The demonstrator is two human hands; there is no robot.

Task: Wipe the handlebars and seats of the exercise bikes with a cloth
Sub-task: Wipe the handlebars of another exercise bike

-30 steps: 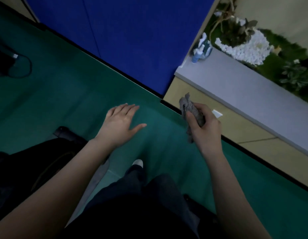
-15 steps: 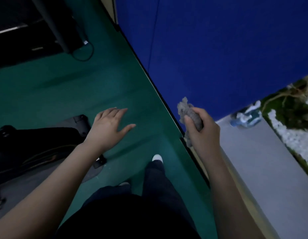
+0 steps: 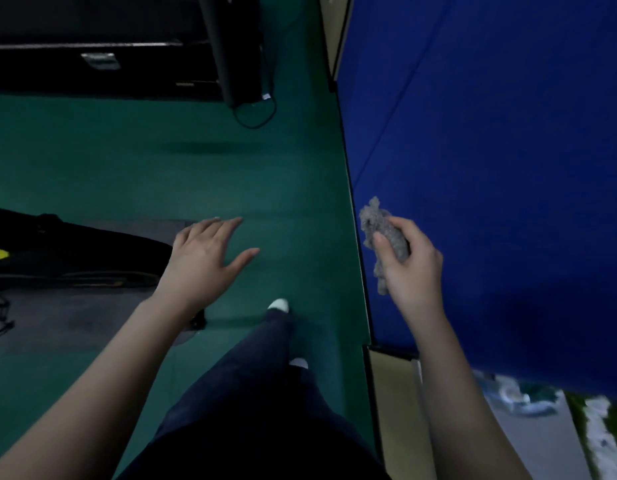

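Observation:
My right hand [image 3: 409,268] grips a crumpled grey cloth [image 3: 381,230], held up in front of the blue wall panel [image 3: 490,168]. My left hand [image 3: 206,252] hovers palm down with straight fingers over the green floor [image 3: 161,174], holding nothing. A dark machine base [image 3: 68,251] lies low at the left edge on a grey mat [image 3: 75,317]; no handlebar or seat shows. My legs in dark trousers and white shoes [image 3: 278,304] are below, mid-stride.
A black machine with a slanted post [image 3: 224,46] and a looped cable [image 3: 255,116] stands at the top. A grey ledge [image 3: 542,441] with a spray bottle and white pebbles sits at the lower right. Loose cables lie at the far left.
The view has swung left: the ledge and plants slid down to the lower right, and the black machine at the top came into view. Both hands keep their pose; the right still grips the cloth.

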